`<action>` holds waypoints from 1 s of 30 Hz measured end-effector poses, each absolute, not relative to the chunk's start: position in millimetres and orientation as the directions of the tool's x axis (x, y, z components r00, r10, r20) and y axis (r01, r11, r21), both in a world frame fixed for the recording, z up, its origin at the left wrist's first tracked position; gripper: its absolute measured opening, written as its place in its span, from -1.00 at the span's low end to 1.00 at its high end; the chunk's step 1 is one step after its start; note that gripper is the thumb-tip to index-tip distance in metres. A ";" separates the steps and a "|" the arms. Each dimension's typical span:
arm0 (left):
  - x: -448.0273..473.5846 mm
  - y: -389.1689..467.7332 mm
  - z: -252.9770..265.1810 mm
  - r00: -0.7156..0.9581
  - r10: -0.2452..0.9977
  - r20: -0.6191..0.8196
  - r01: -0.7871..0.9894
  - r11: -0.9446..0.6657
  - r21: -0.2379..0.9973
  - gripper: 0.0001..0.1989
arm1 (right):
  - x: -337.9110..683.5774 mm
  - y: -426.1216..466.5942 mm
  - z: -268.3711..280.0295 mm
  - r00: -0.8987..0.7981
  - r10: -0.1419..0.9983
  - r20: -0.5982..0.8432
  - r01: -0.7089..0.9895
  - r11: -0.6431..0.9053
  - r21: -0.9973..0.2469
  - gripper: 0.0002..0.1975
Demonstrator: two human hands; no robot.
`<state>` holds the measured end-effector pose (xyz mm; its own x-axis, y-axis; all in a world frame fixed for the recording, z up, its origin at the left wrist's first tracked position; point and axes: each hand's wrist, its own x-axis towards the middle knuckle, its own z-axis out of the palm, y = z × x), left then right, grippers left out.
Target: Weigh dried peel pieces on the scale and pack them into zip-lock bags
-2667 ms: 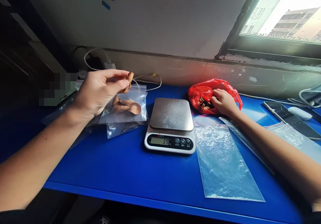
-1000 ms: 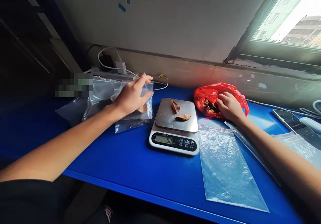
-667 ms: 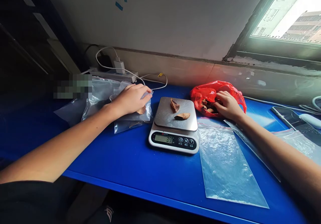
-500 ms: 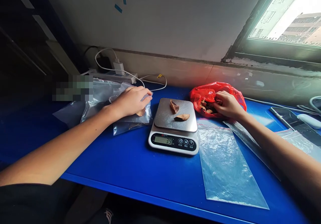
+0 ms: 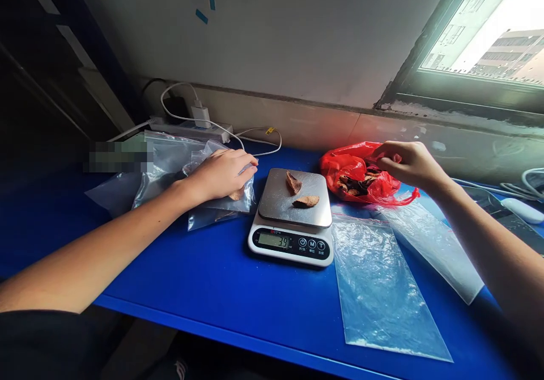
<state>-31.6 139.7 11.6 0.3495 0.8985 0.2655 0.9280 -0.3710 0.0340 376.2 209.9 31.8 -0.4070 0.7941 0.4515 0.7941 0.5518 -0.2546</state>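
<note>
My left hand [image 5: 225, 171] rests palm down on clear zip bags [image 5: 168, 156], its fingers loosely spread. A brown piece [image 5: 237, 194] shows under the plastic beside the thumb. At the right, the closed fingers of my right hand [image 5: 408, 161] pinch the rim of a red plastic bag [image 5: 346, 161]. Dried brown peel-like pieces [image 5: 359, 182] lie inside that bag. Between my hands stands a white kitchen scale [image 5: 293, 252] reading about 3.9. Two curved brown peel-like pieces, one tilted up [image 5: 293, 182] and one lying flat [image 5: 306, 201], sit apart on its metal plate.
A flat clear zip bag [image 5: 386, 289] lies right of the scale, with another clear bag [image 5: 437, 244] beside it. Behind are a power strip [image 5: 216, 132] with a white charger [image 5: 200, 116] and cable. A dark phone [image 5: 478, 198] and white mouse [image 5: 522, 210] lie far right.
My right hand has come up out of the red bag to its rim, moving right and slightly up. The bag's opening now shows more of the pieces. My left hand has barely moved.
</note>
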 end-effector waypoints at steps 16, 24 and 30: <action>-30.3 138.2 13.3 0.373 0.896 0.243 0.922 -0.387 0.012 -0.56 | 288.4 164.4 27.9 -0.475 0.720 0.506 0.507 0.694 -0.512 -0.86; -30.5 137.8 11.8 0.382 0.888 0.255 0.917 -0.398 0.013 -0.58 | 268.7 146.2 18.9 -0.487 0.739 0.466 0.516 0.673 -0.530 -0.74; -29.3 138.0 11.7 0.385 0.887 0.254 0.916 -0.402 0.018 -0.57 | 315.5 182.0 34.7 -0.185 0.683 0.706 0.694 0.600 -0.399 -0.68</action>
<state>-29.3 138.0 11.7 0.3845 0.8874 0.2545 0.9155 -0.4018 0.0179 315.5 182.0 34.7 -0.1851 0.6833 0.7062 0.6937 0.5999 -0.3986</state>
